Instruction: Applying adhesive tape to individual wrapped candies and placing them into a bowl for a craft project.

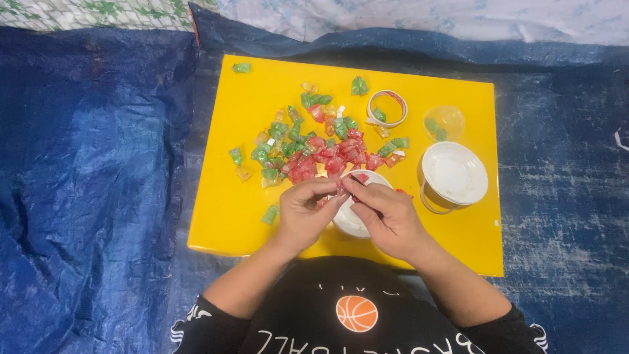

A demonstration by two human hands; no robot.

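Both the left hand (303,213) and right hand (386,213) pinched what seemed a red wrapped candy (346,185), mostly hidden, above a half-covered white cup (350,219).

Both hands (347,203) pinching a red candy (348,185) over a white bowl (350,219), yellow board (223,223)

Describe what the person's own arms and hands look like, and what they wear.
Both hands, the left hand and the right hand, are bare, with no gloves, rings or watch in view. The forearms are uncovered; black short sleeves with white markings begin near the elbows, part of a black shirt.
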